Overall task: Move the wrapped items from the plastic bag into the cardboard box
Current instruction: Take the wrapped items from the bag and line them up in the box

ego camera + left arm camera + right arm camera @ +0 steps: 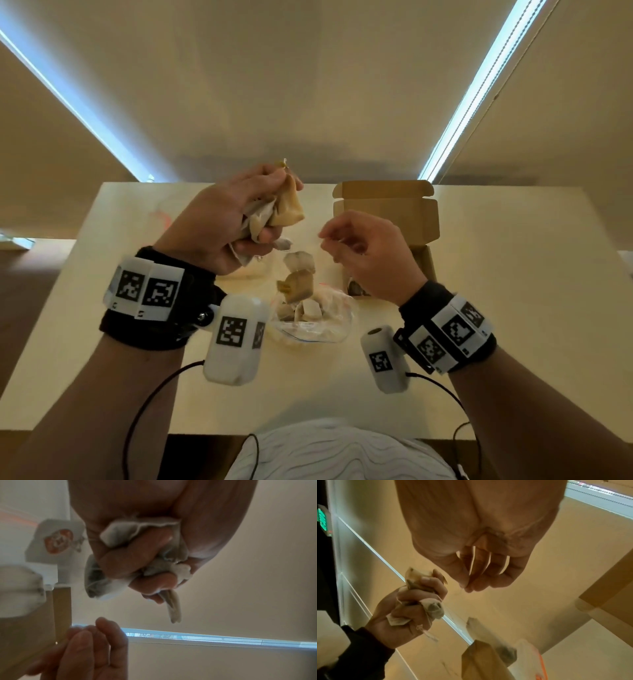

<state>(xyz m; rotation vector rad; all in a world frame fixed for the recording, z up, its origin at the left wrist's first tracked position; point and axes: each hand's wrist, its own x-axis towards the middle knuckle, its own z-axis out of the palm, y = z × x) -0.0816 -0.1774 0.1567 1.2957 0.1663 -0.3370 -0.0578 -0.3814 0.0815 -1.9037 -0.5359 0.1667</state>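
Left hand (222, 219) — I grip a bunch of packets (274, 212). Right hand (363, 250) pinches perhaps a string. More remain in the bag (329, 329); box (387, 209) contents unseen.

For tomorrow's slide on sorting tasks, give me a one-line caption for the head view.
Left hand grips a bunch of wrapped items above the plastic bag, cardboard box open beside it.
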